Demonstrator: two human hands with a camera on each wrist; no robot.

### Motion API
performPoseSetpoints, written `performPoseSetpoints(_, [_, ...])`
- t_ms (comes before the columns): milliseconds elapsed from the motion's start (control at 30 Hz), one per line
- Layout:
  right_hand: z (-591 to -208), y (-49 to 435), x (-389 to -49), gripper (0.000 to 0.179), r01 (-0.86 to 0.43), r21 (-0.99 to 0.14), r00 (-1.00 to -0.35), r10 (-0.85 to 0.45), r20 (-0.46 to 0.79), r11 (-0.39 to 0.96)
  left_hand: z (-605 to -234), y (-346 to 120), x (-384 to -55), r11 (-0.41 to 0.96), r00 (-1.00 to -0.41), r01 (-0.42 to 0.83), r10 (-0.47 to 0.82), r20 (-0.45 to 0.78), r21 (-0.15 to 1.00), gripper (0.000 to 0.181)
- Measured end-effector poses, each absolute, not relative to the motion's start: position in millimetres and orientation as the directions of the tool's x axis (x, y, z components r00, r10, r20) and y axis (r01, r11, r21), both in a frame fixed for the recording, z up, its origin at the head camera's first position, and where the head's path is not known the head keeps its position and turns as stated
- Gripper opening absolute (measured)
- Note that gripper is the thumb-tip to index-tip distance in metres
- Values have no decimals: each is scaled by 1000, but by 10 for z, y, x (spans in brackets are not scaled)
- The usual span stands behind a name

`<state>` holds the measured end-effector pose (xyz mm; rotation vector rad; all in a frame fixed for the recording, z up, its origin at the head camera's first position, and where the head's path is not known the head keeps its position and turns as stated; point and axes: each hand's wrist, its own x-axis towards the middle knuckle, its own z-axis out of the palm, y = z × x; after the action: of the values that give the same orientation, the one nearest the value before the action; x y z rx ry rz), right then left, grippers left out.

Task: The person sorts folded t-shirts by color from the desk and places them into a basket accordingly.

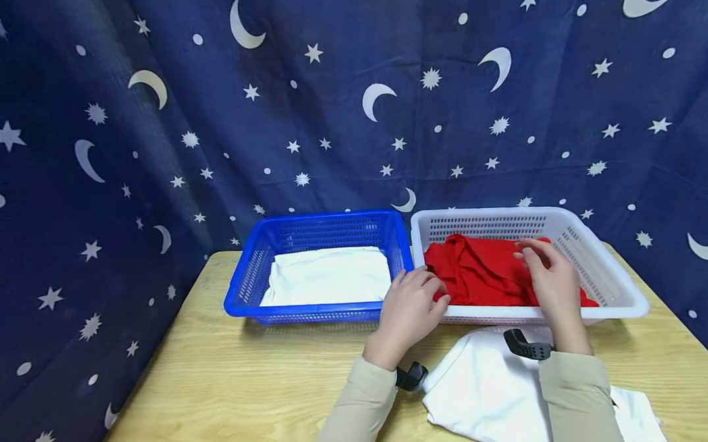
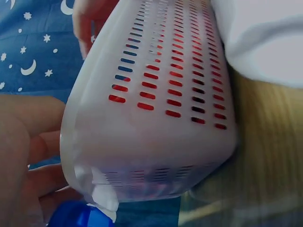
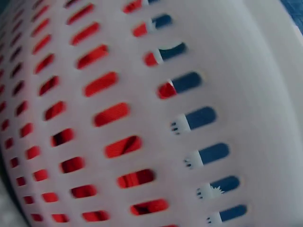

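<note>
A white perforated basket (image 1: 614, 282) holds crumpled red cloth (image 1: 480, 268). Over the red cloth, toward the basket's right half, is my right hand (image 1: 555, 285), thumb and fingers loosely bent with nothing visible between them. My left hand (image 1: 410, 307) is at the white basket's front left corner, where its rim meets the blue basket (image 1: 310, 310); its fingers (image 2: 47, 179) are relaxed beside the white rim. Whether those fingertips touch the red cloth I cannot tell. In the right wrist view the white basket's wall (image 3: 156, 104) hides the right hand.
Folded white cloth (image 1: 329, 275) lies inside the blue basket. Another white cloth (image 1: 486, 386) lies loosely on the wooden table (image 1: 237, 391), in front of the white basket and partly under my right forearm. A dark blue curtain (image 1: 326, 117) with moons and stars hangs behind the baskets.
</note>
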<state>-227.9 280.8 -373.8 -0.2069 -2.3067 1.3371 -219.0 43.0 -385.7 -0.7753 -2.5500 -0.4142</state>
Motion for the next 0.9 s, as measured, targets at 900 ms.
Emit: performPoseSetpoints(900, [-4076,3358,-1245,31,-291,-764,-943,38,331,-575,-4256,397,-1527,322,-872,421,399,282,848,20])
